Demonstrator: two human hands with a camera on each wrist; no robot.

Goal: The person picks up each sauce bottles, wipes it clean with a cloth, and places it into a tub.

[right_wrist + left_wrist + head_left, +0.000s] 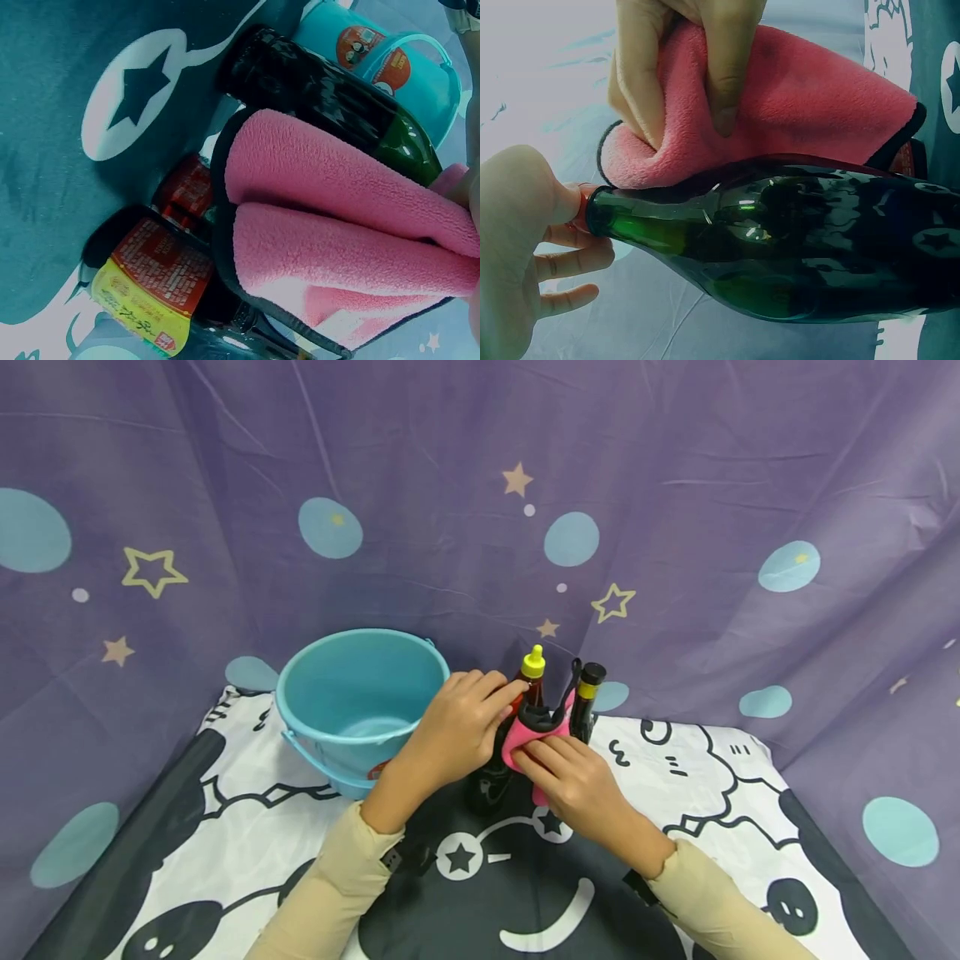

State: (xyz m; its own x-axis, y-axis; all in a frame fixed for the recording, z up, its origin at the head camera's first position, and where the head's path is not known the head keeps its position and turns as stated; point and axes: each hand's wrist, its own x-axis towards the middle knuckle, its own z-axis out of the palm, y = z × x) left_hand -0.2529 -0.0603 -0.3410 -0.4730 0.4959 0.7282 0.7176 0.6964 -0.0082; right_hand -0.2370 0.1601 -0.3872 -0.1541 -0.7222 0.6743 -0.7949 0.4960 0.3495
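Left hand (457, 727) grip: thumb and fingers curled round the neck of the dark green bottle (491, 777), just below its yellow cap (533, 662); the left wrist view shows the same pinch at the red collar under the cap, fingertips (570, 259) wrapped beneath the neck. Right hand (573, 781) grip: fingers closed on a folded pink cloth (536, 731) with black edging, pressing it against the bottle's shoulder; in the left wrist view two fingers (727, 67) dig into the cloth (810, 97) where it lies flat on the glass (795, 247). The bottle stands upright on the counter (750, 810), near centre, at about 3 o'clock from the blue bucket (360, 702) and just beside it. Hidden or unclear: both hands and the cloth cover most of the bottle's body in the head view, so only the cap, part of the neck and the base show; its label cannot be read. A second bottle with a black cap and yellow band (587, 702) stands at 3 o'clock of the first, its lower half behind the cloth; the right wrist view shows its red and yellow label (154, 289), print too small to read. A thin black upright piece (574, 672) between the two caps, cannot tell what it is. Count: two bottles, one cloth, one bucket, two hands, both in beige sleeves (337, 885). Bucket handle hangs down at the front; a round sticker shows on its wall (360, 49).
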